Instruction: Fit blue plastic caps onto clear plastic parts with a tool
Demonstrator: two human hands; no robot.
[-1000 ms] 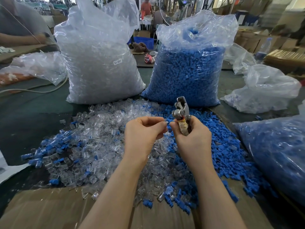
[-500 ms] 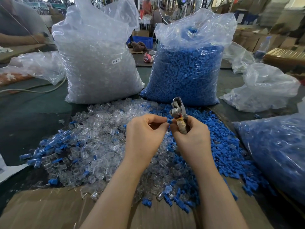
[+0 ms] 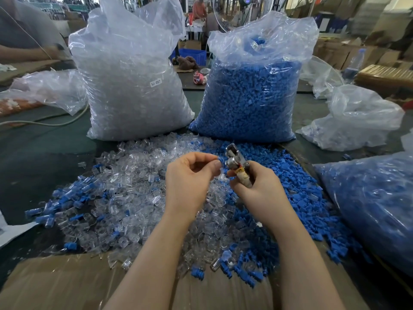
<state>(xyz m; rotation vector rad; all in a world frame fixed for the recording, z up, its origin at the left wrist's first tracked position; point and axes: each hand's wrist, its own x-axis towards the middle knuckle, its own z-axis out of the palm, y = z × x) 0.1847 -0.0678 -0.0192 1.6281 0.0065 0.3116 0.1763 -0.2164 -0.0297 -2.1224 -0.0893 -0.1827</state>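
head cam | looks forward-down | close above hands (image 3: pixel 223 182) | single view

Cluttered workshop, cardboard boxes (image 3: pixel 335 50), standing fan (image 3: pixel 237 14)

Setting: factory assembly floor. Bulk plastic sacks of clear parts (image 3: pixel 134 86) and blue caps (image 3: pixel 250 97) stand on a worktable (image 3: pixel 44 153). Stacked cardboard cartons (image 3: pixel 335 50) and another worker (image 3: pixel 199 8) behind.
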